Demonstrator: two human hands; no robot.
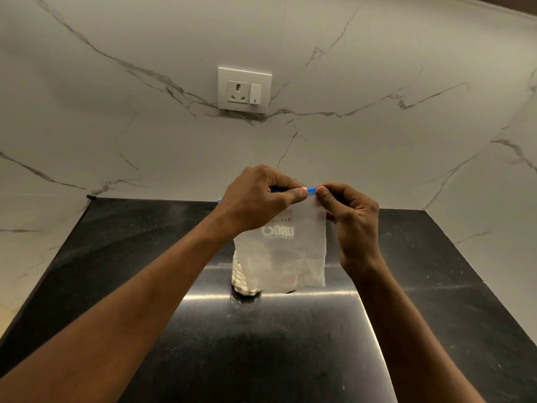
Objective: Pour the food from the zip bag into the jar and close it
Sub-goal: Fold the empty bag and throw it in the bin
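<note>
A clear zip bag (286,254) with a blue zip strip along its top hangs upright above the black counter (122,257). It looks flat, with nothing visible inside. My left hand (255,199) pinches the zip strip from the left, and my right hand (348,219) pinches it at the right end; thumb and fingertips nearly meet at the strip's middle. Behind the bag's lower left corner stands a ribbed clear jar (241,282) filled with pale food. The bag hides most of the jar, and I cannot see a lid.
Marble walls (145,141) close in the counter at the back and on both sides. A white socket with a switch (244,90) sits on the back wall above my hands. Something small and dark shows just under the bag's bottom edge.
</note>
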